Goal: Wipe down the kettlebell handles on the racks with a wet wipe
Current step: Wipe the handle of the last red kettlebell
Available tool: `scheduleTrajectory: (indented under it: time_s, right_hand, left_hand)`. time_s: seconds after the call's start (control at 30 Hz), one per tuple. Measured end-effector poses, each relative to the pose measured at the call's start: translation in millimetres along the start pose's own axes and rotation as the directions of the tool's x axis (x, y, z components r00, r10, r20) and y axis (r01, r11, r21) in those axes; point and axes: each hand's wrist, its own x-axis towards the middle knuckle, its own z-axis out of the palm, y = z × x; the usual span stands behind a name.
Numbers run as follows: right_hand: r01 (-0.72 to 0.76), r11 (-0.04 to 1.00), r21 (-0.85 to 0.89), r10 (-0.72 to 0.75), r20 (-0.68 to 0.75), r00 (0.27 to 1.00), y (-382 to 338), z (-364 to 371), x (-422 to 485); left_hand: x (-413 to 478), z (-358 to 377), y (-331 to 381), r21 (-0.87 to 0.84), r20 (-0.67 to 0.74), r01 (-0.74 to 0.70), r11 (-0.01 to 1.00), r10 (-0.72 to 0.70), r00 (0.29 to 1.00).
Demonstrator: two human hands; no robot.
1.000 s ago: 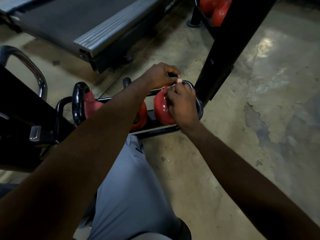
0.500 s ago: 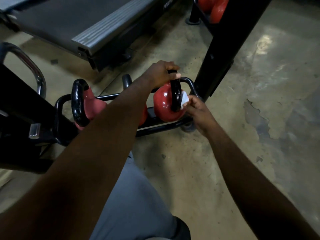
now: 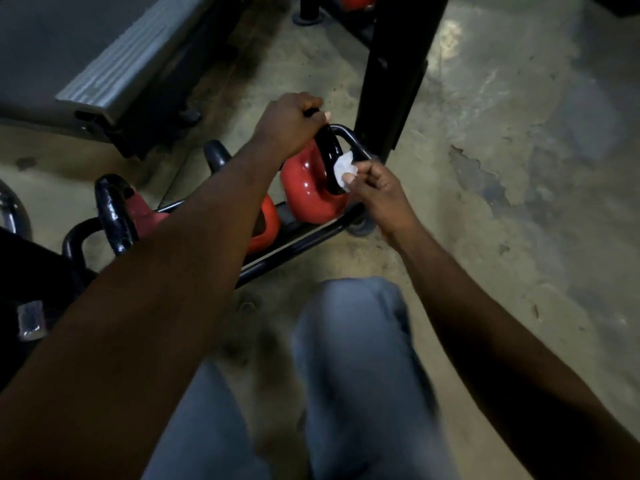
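Note:
A red kettlebell with a black handle stands at the right end of a low black floor rack. My left hand grips the top of that handle. My right hand pinches a small white wet wipe against the handle's right side, low down. A second red kettlebell sits mostly hidden behind my left forearm. A third one, with a thick black handle, stands at the rack's left end.
A black upright post rises just right of the rack, with more red kettlebells behind it at the top edge. A treadmill deck lies at the upper left. Bare concrete floor spreads to the right. My grey trouser legs fill the bottom.
My right hand came off the top of the handle and moved down its right side with the wipe. My left hand kept its grip. The camera view shifted down and nearer.

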Motion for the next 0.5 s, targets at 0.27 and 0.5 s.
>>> scheduleTrajectory:
  time_s: [0.27, 0.5]
  right_hand:
    - [-0.126, 0.991, 0.049, 0.121, 0.095, 0.988, -54, -28, -27]
    - [-0.263, 0.939, 0.222, 0.285, -0.073, 0.956, -166, -86, -80]
  left_hand:
    - [-10, 9, 8, 0.125, -0.033, -0.055, 0.991, 0.060, 0.998]
    - [-64, -29, 129, 0.179, 0.147, 0.037, 0.983, -0.064, 0.987]
